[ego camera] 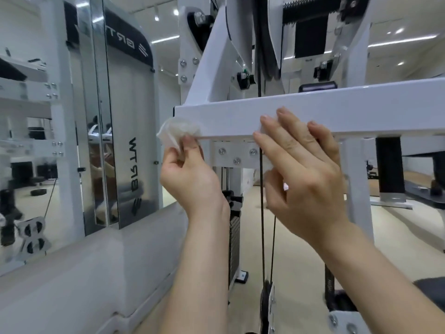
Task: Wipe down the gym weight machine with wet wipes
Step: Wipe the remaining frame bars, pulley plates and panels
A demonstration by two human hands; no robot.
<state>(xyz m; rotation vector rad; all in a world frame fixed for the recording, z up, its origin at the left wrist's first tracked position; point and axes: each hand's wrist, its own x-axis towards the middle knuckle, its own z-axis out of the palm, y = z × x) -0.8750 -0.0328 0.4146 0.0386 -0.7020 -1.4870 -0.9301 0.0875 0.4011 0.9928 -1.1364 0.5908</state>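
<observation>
A white horizontal frame bar (361, 112) of the weight machine runs across the middle of the head view. My left hand (190, 174) pinches a crumpled white wet wipe (178, 131) against the bar's left end, at its lower edge. My right hand (303, 169) lies flat on the bar's front face with straight fingers, and a second white wipe (262, 127) shows at its fingertips and under its palm. Black cables (262, 213) hang down just behind my right hand.
A bolted white bracket (236, 155) sits under the bar between my hands. The black weight stack (234, 237) stands below it. A mirror wall (48, 141) with a white ledge (84, 273) fills the left. Beige floor and other machines lie to the right.
</observation>
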